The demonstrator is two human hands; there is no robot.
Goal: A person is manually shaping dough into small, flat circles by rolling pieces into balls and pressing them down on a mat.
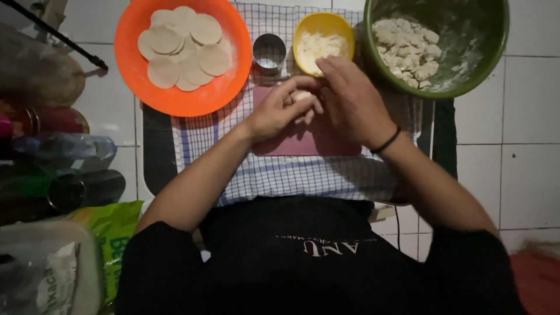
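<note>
Dough piece (pixel 301 95) is what both hands are busy with; it is a small pale lump, and it sits between the hands over the far edge of the pink board (pixel 309 140), which lies on a checked cloth (pixel 280 175). The left hand (pixel 283 108) has its fingers curled together around the lump, and the right hand (pixel 350 99) lies over it from the right with its fingers close together, pressing on it. Most of the lump is hidden, so its shape is hard to tell. Just far of the hands stand a small metal ring cutter (pixel 269 52) and a yellow bowl (pixel 341 32) with white flakes in it. To the far left is an orange plate (pixel 131 64) with flat dough rounds (pixel 184 46) piled on it. To the far right is a big green bowl (pixel 496 35) with small dough bits (pixel 408 49) and flour. I think a few things could go wrong. The lump could stick to the fingers if they are damp, and then it would tear. A hard squeeze could squash it too thin. The yellow bowl is very near the right hand, so a quick move could bump it and spill the flakes. The lump could also slip out and roll off the board onto the cloth.
</note>
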